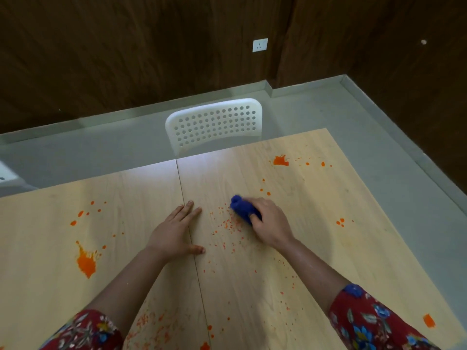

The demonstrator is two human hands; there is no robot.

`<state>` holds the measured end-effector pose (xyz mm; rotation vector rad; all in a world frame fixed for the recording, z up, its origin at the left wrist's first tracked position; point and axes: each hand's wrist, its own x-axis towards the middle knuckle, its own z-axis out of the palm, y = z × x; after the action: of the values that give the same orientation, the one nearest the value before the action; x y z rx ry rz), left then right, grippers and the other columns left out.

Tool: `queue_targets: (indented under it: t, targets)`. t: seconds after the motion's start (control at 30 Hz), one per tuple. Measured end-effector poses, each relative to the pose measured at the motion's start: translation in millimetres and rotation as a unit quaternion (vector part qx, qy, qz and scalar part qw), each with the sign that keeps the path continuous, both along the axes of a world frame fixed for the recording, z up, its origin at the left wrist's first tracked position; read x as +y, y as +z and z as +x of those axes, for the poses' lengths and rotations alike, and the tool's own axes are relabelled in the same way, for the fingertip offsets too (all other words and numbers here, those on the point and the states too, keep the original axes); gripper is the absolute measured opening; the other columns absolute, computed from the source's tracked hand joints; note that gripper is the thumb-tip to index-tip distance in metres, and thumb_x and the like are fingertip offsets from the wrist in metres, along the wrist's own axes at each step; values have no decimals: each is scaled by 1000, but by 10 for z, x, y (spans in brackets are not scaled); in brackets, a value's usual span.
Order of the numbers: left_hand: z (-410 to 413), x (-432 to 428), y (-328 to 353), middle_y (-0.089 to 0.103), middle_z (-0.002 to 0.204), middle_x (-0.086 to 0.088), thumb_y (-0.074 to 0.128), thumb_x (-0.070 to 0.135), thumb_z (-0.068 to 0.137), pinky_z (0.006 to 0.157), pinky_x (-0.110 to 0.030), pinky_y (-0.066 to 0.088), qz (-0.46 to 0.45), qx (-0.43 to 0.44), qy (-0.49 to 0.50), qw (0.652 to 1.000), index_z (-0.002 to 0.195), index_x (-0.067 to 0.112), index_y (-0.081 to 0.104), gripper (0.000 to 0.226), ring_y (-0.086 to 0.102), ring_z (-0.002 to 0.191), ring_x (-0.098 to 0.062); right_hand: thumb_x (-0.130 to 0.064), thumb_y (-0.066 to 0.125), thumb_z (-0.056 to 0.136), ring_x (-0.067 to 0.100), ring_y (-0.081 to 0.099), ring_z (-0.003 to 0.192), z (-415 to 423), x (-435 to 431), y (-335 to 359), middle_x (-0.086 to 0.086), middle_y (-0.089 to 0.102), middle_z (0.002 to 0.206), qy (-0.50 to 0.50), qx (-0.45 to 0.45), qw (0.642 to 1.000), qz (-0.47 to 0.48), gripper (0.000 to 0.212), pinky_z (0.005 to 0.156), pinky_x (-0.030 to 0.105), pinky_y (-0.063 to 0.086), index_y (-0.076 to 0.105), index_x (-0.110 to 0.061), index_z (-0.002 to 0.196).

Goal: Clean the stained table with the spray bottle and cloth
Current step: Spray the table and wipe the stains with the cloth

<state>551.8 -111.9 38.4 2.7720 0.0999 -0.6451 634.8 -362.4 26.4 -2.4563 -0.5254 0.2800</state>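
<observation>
The right hand [271,223] has its fingers curled over a bunched blue cloth [242,209] and the thumb tucked against the near side, so the wad is gripped and pressed down onto the table [316,223]. The cloth sits just right of the seam [184,193] that runs down the tabletop.

It looks soft and light and will fold any way it is squeezed. Holding it from above as a compact wad, as here, probably gives the firmest rub. Slightly blurred edges on it suggest a scrubbing stroke. It seems bunched rather than spread, so each pass would cover only a narrow strip.

Orange flecks [227,226] are scattered between the cloth and the seam, looking dry and crumbly. The left hand [174,231] lies flat across the seam with its fingers straight and a little spread, holding nothing — apparently bracing.

A thick orange splash [87,262] lies well left of the seam, and a second splash [281,160] well right of it toward the far edge. Both look untouched.

A white chair [214,122] stands beyond the seam's far end. The spray bottle is not in view.
</observation>
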Motion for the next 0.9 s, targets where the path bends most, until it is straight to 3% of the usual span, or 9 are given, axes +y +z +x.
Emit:
queue_targets:
  t: [0.13, 0.23, 0.33, 0.37, 0.47, 0.57, 0.73, 0.9]
  targets:
    - [-1, -3, -9, -10, 160, 18, 73, 64, 67, 116, -35, 23, -16, -1, 22, 1000, 153, 39, 4, 114, -5, 148, -8, -17, 46, 93, 22, 52, 112, 402, 225, -8, -1, 58, 124, -68, -4, 997, -41, 50, 93, 37, 44, 44, -27, 142]
    - [-4, 10, 5, -10, 160, 17, 74, 64, 67, 116, -37, 25, -23, 6, 23, 999, 153, 39, 4, 114, -5, 148, -8, -20, 46, 91, 22, 49, 113, 322, 427, 17, -1, 55, 127, 37, -16, 994, -100, 50, 95, 39, 40, 45, -31, 140]
    - [-1, 56, 69, -9, 160, 16, 74, 59, 70, 117, -36, 24, -39, 17, 13, 999, 154, 36, 3, 112, -5, 148, -8, -17, 49, 90, 16, 50, 112, 60, 381, 25, -3, 58, 124, 134, 34, 990, -28, 47, 97, 37, 40, 52, -29, 135]
    - [-22, 68, 87, -8, 161, 15, 74, 58, 71, 117, -35, 23, -45, 22, 12, 999, 154, 35, 3, 112, -4, 148, -8, -14, 51, 89, 15, 51, 112, 6, 291, 33, -4, 60, 123, 104, 44, 993, 30, 46, 98, 35, 41, 55, -27, 133]
    - [-198, 26, 101, -5, 161, 13, 74, 58, 71, 117, -33, 20, -42, 5, 37, 998, 154, 32, 2, 114, -1, 148, -10, -7, 54, 89, 14, 55, 112, 1, -135, 79, -2, 62, 123, -118, 28, 981, 151, 44, 95, 24, 38, 59, -22, 130]
    - [-420, -106, 73, -11, 161, 10, 71, 64, 70, 119, -35, 18, -10, 0, 32, 999, 154, 30, -3, 118, -5, 149, -14, -13, 52, 93, 18, 54, 113, -54, -621, 25, -1, 60, 124, -245, 1, 968, 45, 42, 90, 26, 39, 55, -21, 134]
    - [-542, -175, 25, -22, 158, 10, 74, 66, 63, 118, -39, 16, -5, 27, 20, 999, 153, 29, -8, 128, -15, 148, -17, -17, 54, 90, 23, 53, 106, -314, -552, -170, 2, 57, 121, -232, -6, 971, -53, 44, 86, 33, 44, 55, -22, 134]
    - [-535, -149, 12, -19, 159, 10, 76, 64, 62, 120, -40, 14, -26, 21, 27, 999, 154, 30, -4, 127, -14, 148, -16, -13, 54, 89, 19, 51, 109, -531, -19, -50, -1, 59, 119, -126, -6, 992, 23, 44, 89, 28, 41, 57, -22, 133]
